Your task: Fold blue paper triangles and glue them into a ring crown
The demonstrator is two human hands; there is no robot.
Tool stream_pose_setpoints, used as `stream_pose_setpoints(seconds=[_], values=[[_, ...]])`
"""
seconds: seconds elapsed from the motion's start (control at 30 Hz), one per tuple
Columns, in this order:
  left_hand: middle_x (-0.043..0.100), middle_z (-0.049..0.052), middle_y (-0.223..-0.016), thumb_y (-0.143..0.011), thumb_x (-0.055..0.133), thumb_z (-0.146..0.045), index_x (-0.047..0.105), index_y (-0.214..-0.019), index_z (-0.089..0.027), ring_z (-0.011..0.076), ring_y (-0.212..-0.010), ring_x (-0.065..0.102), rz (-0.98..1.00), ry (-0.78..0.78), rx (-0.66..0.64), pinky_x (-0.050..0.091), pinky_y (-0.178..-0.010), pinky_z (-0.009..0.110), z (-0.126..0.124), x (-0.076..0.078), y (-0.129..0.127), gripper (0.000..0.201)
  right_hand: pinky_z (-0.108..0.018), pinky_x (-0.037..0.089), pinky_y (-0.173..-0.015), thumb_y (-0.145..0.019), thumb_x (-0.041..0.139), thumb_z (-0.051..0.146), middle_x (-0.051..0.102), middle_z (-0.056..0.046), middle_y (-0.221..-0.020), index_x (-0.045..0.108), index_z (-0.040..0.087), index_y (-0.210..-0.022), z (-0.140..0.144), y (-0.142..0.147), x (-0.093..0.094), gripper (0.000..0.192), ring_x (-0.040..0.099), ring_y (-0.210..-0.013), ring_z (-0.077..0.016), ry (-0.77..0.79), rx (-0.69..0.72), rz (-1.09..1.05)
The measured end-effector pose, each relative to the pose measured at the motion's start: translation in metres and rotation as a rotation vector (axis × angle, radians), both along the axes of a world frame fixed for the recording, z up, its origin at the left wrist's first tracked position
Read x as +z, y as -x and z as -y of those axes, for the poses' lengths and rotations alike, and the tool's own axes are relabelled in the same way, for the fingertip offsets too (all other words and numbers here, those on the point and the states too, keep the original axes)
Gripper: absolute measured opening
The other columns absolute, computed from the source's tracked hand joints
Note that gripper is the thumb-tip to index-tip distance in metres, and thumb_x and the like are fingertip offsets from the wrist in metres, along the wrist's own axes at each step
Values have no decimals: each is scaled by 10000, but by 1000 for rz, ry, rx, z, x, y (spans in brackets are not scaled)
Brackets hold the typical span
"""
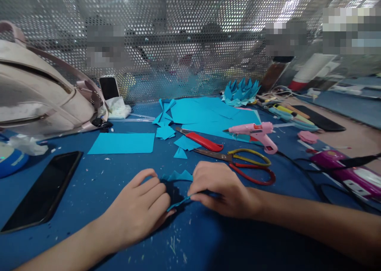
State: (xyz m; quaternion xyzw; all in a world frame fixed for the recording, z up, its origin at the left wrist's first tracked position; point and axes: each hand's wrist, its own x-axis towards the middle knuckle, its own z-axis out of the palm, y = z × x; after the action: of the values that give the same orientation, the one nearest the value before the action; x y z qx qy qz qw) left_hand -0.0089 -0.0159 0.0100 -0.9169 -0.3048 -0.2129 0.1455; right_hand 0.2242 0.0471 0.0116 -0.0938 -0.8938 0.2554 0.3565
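Between my two hands is a piece of blue folded paper (181, 175) with a row of pointed tips, bent into a loop. My left hand (144, 201) pinches its left side, the fingers curled and partly hidden behind the paper. On the other side, my right hand (218, 187) grips the paper between thumb and fingers. Just beyond the hands lie scissors (250, 156) with yellow and red handles, a red utility knife (205, 141) and a small blue paper triangle (180, 153). Several folded blue pieces (165, 132) rest close by.
A pink glue gun (258, 132) lies at the right, its cord trailing to a purple power strip (351, 172). Behind are blue sheets (202, 110) and a spiky blue paper ring (241, 92). A phone (44, 187) and a bag (41, 92) are at the left.
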Motion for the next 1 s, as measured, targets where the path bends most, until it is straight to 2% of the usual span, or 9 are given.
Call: stream_pose_setpoints(seconds=[0.33,0.47,0.6,0.7,0.83,1.0], values=[[520,6,-658,-992,409,-176,523,-739,-170,175,-648,439,37,89,-22,375,-877,384,0,1,-1,278,-291,449,-694,-949,542,206,690,-50,-757,671,177,-880,-2,-2,-1,149,564,-721,-163,-80,-16,69],[517,0,-713,-1002,389,-182,492,-781,-175,163,-668,434,96,325,-42,357,-881,381,2,3,1,244,-277,438,-681,-941,566,206,682,-49,-756,673,170,-872,1,0,2,133,559,-722,-156,-71,-37,97],[467,-28,-725,-1026,363,-225,462,-814,-188,147,-674,432,223,665,-10,345,-898,379,3,6,3,237,-241,418,-634,-906,595,158,651,-27,-729,648,167,-823,6,6,5,98,546,-692,-130,97,-88,93],[461,-29,-735,-1033,375,-272,439,-796,-196,154,-719,444,287,826,16,342,-891,372,2,7,3,257,-207,368,-540,-871,616,149,629,-6,-719,621,170,-772,8,10,6,101,524,-646,-108,286,-172,149],[443,-23,-729,-1032,383,-315,414,-758,-200,173,-782,443,313,931,43,351,-855,347,-1,7,3,299,-196,346,-510,-846,620,173,610,11,-708,611,165,-724,10,15,9,122,486,-589,-86,455,-218,220],[441,-7,-762,-1026,384,-355,401,-748,-203,196,-882,436,338,1011,110,357,-804,310,-1,8,2,317,-194,350,-520,-829,619,183,588,23,-681,609,161,-706,13,19,11,126,466,-574,-81,544,-235,240]])
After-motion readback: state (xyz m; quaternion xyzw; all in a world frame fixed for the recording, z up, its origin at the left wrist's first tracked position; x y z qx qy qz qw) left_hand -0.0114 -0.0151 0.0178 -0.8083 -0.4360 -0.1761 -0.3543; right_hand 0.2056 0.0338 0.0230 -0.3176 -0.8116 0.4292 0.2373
